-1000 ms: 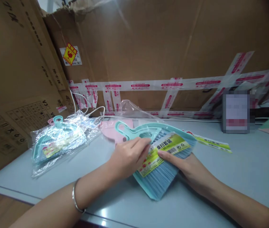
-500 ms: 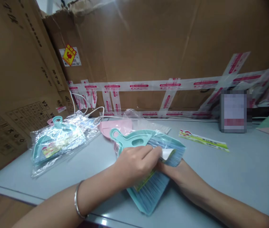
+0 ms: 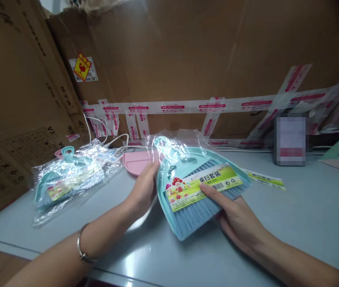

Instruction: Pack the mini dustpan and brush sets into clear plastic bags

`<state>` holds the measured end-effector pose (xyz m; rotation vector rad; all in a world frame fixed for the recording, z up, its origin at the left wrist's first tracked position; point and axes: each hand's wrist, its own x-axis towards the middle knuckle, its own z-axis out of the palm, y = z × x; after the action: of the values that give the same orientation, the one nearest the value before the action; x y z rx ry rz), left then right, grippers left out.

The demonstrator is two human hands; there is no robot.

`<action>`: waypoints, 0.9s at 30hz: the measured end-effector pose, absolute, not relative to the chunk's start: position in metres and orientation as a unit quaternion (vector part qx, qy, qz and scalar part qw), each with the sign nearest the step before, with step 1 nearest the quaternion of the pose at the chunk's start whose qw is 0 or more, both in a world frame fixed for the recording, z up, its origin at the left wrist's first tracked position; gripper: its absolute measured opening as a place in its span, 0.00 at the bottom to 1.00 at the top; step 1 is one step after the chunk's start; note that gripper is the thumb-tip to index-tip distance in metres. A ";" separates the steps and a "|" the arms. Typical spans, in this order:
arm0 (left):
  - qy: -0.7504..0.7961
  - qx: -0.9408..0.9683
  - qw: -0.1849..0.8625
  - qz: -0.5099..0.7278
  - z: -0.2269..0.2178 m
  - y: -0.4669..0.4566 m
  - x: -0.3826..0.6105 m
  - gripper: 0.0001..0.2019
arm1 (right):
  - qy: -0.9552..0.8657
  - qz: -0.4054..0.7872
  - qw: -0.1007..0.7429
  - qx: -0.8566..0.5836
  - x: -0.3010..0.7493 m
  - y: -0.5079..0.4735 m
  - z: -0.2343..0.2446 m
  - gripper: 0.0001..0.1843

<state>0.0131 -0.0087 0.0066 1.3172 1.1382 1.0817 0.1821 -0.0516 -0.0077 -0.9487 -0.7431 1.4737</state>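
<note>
A teal dustpan (image 3: 169, 207) with a blue-bristled brush and a green-yellow paper label (image 3: 203, 186) is tilted up over the grey table. Its handle end sits inside a clear plastic bag (image 3: 175, 145). My left hand (image 3: 142, 189) is closed on the pan's left edge and the bag there. My right hand (image 3: 236, 217) supports the set from below on the right, with its thumb pressed on the label.
Bagged teal dustpan sets (image 3: 67, 179) lie at the left. A pink dustpan (image 3: 136, 161) lies behind my left hand. A loose label strip (image 3: 265, 179) rests at the right. Taped cardboard walls (image 3: 187, 59) close in the back and left; white cables (image 3: 109, 139) run along the back.
The dustpan set has been lifted and turned label-up, and the clear bag now covers its handle end. My left hand has shifted from the label to the pan's left edge.
</note>
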 end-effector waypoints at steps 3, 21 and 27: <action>0.439 0.466 0.620 0.454 -0.001 -0.018 0.021 0.20 | -0.294 0.604 0.607 -0.424 0.182 -0.049 -0.009 0.39; 0.399 0.467 0.652 0.445 -0.001 -0.013 0.018 0.24 | -0.300 0.574 0.580 -0.494 0.210 -0.022 -0.015 0.14; 0.433 0.433 0.662 0.431 0.004 -0.003 0.010 0.19 | -0.327 0.583 0.557 -0.492 0.219 -0.020 -0.008 0.13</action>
<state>0.0097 -0.0029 0.0036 0.9789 0.9794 0.9748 0.2189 -0.0195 -0.0082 -1.1623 -0.7724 1.3764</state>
